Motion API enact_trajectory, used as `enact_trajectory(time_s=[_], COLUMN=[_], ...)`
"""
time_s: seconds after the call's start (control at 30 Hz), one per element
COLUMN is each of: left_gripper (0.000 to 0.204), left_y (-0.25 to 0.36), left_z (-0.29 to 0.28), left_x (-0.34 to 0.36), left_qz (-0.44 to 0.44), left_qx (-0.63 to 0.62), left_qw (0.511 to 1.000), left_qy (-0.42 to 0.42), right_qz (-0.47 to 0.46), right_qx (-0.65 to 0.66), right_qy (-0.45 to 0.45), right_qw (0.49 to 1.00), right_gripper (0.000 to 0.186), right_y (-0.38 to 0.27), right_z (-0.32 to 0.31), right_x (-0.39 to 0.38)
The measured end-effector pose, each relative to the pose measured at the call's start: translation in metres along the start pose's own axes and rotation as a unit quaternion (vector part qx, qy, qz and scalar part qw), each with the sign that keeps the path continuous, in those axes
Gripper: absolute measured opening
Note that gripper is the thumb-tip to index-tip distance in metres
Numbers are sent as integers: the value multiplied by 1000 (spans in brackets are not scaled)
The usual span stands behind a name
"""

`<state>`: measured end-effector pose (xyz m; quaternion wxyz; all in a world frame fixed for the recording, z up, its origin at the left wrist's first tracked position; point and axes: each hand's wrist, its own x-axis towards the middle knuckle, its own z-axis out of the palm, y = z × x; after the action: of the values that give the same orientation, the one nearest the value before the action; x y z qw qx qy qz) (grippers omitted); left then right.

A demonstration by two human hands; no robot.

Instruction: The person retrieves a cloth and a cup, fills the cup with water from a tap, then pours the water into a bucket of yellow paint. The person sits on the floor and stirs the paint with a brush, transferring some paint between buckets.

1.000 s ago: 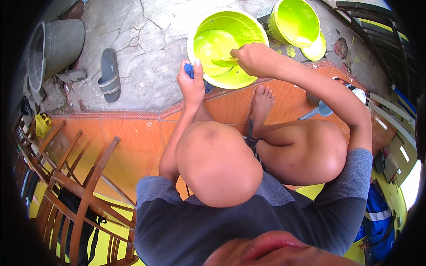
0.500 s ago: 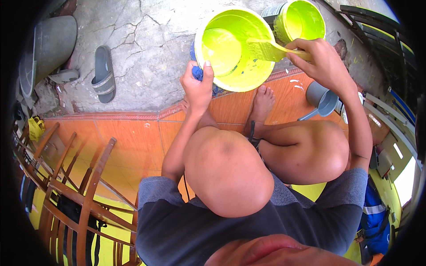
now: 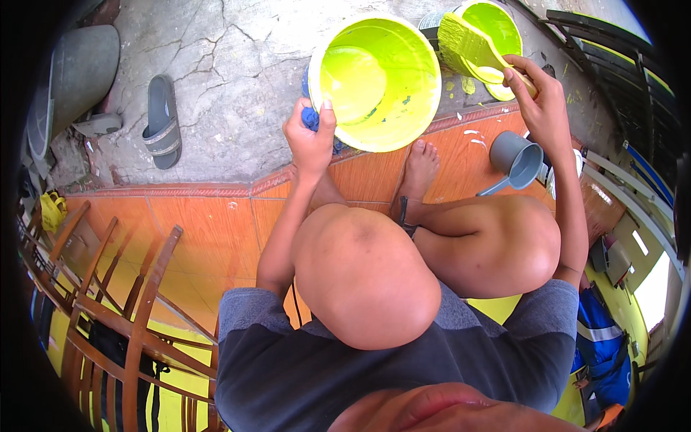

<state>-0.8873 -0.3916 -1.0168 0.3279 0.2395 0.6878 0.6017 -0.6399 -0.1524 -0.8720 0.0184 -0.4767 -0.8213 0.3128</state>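
Note:
A large bucket coated inside with bright yellow-green paint is tilted so its mouth faces me. My left hand grips its left rim, thumb over the edge, with something blue showing beside the fingers. To the right, my right hand is closed around the handle of a wide paintbrush whose bristles are thick with yellow-green paint. The brush is up over a smaller paint container, also yellow-green inside, and hides part of it; whether they touch I cannot tell.
A grey dipper lies by my right forearm on the orange tiles. On the cracked concrete is a grey slide sandal, with a large grey container farther left. A wooden chair stands at lower left. Dark metal bars run along the right.
The paintbrush has left the inside of the large bucket and moved right to the smaller container, turning bristles-up. My left hand still holds the bucket, which has barely shifted.

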Motion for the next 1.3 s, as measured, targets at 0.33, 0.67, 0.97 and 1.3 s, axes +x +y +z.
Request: enact_trajectory(time_s=[0.33, 0.67, 0.97, 1.3], left_gripper=[24, 25, 25, 22], left_y=[-52, -44, -57, -61], left_z=[-74, -70, -72, -61], left_x=[67, 70, 70, 64], left_qz=[-33, -37, -30, -44], left_qx=[-54, -51, -70, -138], left_qw=[994, 994, 994, 989], left_qy=[-89, -88, -82, -29], right_qz=[-125, -210, -159, -18], right_qx=[78, 4, -25, 37], right_qy=[34, -83, -159, -152], right_qw=[988, 974, 974, 988], right_gripper=[32, 26, 35, 38], right_y=[39, 7, 44, 46], right_z=[58, 42, 39, 41], right_x=[41, 118, 104, 28])
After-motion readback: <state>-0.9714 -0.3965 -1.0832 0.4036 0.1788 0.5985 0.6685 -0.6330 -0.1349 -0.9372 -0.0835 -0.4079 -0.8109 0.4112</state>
